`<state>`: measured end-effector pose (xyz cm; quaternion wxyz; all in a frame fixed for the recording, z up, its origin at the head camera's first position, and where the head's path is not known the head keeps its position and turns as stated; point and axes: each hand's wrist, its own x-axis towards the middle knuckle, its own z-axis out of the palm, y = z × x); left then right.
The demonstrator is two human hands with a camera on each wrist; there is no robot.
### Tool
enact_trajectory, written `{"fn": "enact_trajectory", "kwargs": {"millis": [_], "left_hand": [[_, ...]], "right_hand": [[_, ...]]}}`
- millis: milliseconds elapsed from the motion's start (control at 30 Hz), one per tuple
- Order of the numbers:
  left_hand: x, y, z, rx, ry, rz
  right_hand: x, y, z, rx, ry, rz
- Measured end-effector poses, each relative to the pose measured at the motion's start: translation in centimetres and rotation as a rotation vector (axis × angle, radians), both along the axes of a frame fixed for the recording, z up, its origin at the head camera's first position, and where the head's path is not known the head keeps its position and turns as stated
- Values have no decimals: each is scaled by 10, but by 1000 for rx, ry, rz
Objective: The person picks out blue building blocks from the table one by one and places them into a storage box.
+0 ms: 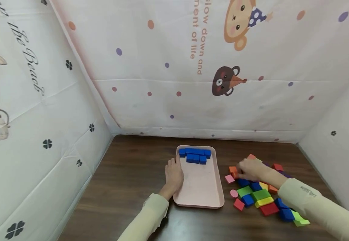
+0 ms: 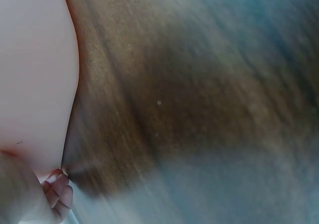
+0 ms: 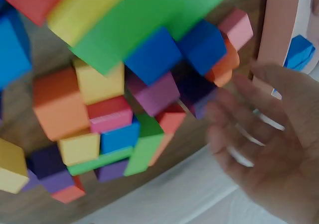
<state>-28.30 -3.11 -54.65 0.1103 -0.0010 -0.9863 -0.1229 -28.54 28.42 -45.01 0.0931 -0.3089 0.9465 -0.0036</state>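
In the head view my left hand (image 1: 174, 174) rests along the left rim of a pale pink tray (image 1: 201, 187), its fingers pointing to the far end. The left wrist view shows its loosely bent fingers (image 2: 61, 196) beside the tray's edge. Blue blocks (image 1: 196, 158) stand in two rows inside the tray's far end. My right hand (image 1: 251, 169) hovers over the far left side of a pile of coloured blocks, beside an orange block (image 1: 232, 170). In the right wrist view its fingers are relaxed and spread, with nothing between them.
Green (image 1: 260, 194), red (image 1: 269, 209), yellow and blue blocks lie close together on the brown wooden table (image 1: 126, 187), right of the tray. A pink round block (image 1: 234, 193) lies between pile and tray. Printed white cloth (image 1: 150, 110) encloses the table's back and sides.
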Motion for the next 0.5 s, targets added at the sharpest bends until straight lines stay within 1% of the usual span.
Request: {"fn": "enact_trajectory", "kwargs": {"millis": [67,100,167,233,400,500], "left_hand": [[2,-8,-1,10,9,3],[2,-11,-1,14,18,-1],[3,-14,1,21,23,-13],[2,-14,2,35,22,-21],[1,-5,3,49,-3,-12],[0,-1,3,27,-7,-10]], "right_hand": [[4,-3,-5,22,-92,-28],[6,-4,-6,33,-123,-41],[7,-6,-8,56,-150,-62],[7,-6,-10,61,-155,-75],[4,-1,-11,60,-196,-95],[2,0,-8,64,-250,-123]]}}
